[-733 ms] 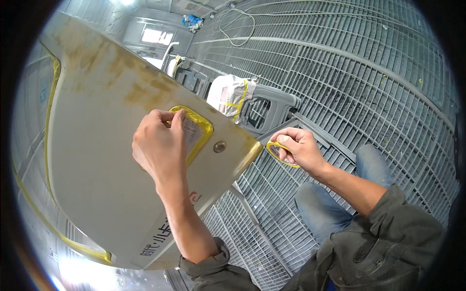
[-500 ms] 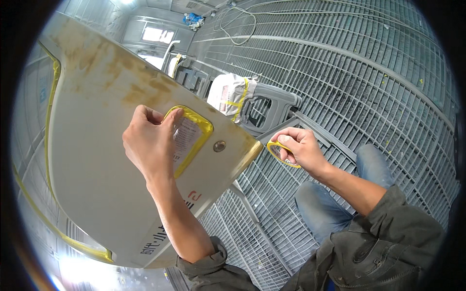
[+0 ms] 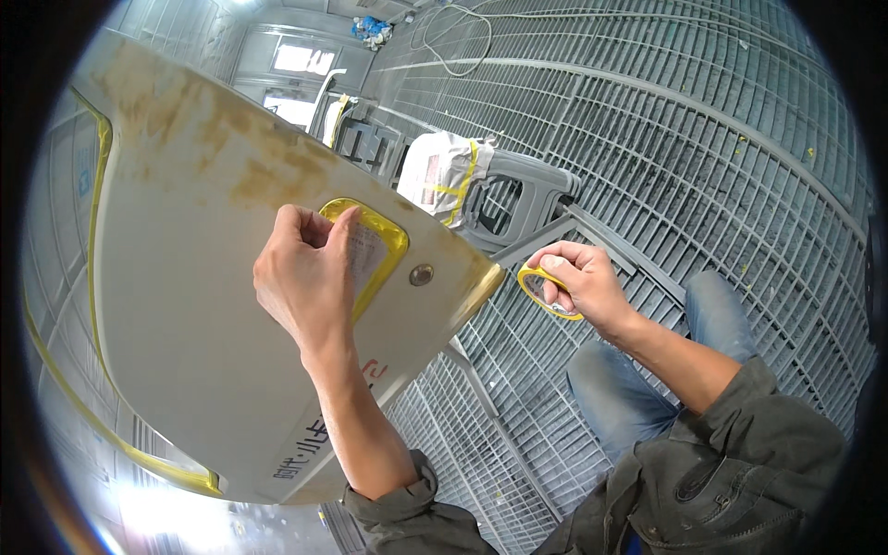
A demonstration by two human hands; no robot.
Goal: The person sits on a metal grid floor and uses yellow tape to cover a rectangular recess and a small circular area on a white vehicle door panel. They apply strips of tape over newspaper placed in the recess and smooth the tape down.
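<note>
A vehicle door panel (image 3: 185, 324) in off-white, with brown sanded patches, stands tilted on the left. On it, yellow masking tape (image 3: 393, 237) frames a paper-covered recess (image 3: 368, 250). My left hand (image 3: 310, 282) is at this frame's left side, thumb and fingers pinched together. Whatever lies between those fingertips is hidden. Away from the panel, to its right, my right hand (image 3: 589, 289) grips a roll of yellow masking tape (image 3: 525, 283), its fingers through the ring. A round metal lock (image 3: 421, 275) sits just right of the taped recess.
Beyond the panel, a grey plastic stool (image 3: 518, 199) carries paper held with yellow tape. Metal grating (image 3: 703, 157) forms the floor, with a hose (image 3: 486, 37) on it. A grey metal frame (image 3: 629, 254) stands near my knees. Yellow tape also lines the panel's left edge (image 3: 95, 213).
My left hand has shifted slightly right along the taped frame, still pinched. My right hand with the tape roll sits slightly farther right. The view has also shifted a little.
</note>
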